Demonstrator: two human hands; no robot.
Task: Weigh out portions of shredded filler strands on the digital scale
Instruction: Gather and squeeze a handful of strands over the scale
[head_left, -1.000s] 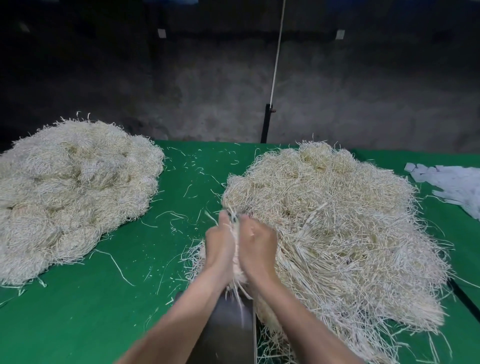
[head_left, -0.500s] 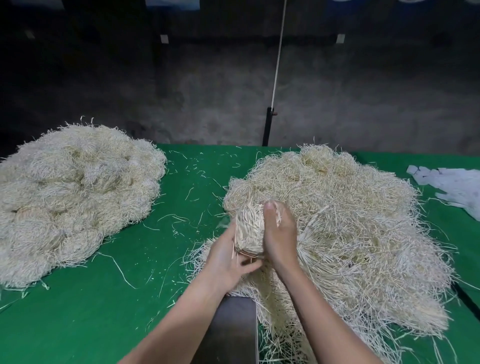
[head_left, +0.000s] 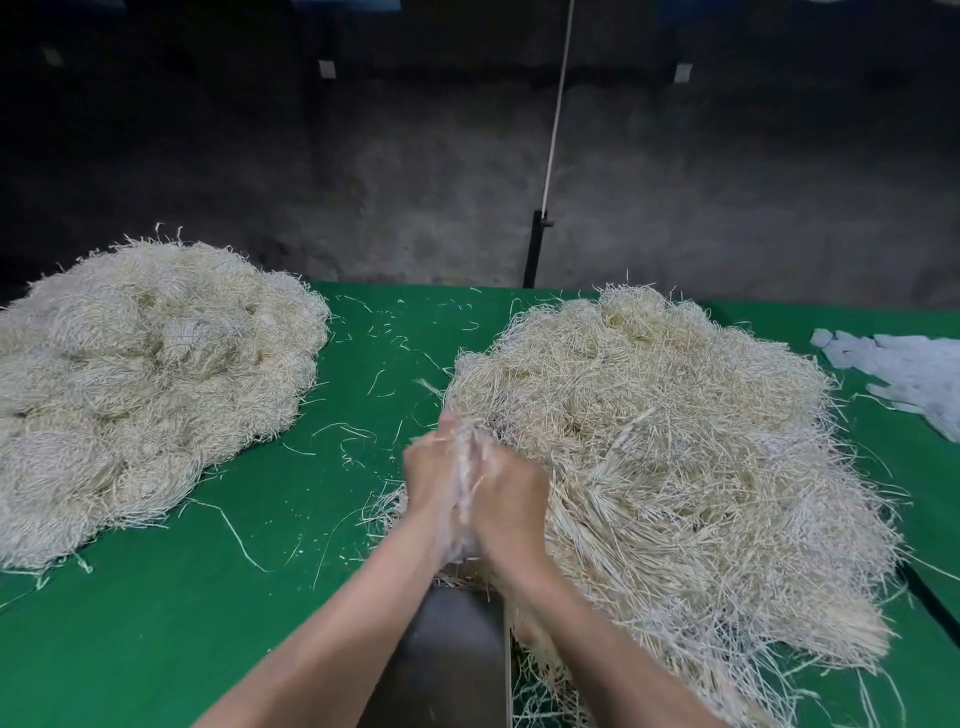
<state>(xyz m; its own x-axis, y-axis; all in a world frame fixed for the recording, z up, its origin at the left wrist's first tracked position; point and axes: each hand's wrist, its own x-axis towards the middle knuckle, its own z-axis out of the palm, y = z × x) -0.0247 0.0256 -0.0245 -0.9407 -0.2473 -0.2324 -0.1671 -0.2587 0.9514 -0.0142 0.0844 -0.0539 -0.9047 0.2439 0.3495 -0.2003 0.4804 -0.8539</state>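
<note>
Where your left hand (head_left: 431, 486) earlier cupped the strand clump (head_left: 464, 457) from below, it and your right hand (head_left: 511, 499) now grip it together, blurred, lower centre.

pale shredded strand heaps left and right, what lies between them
Head view: the green table cloth with scattered loose strands lies between the left heap and the right heap.
</note>
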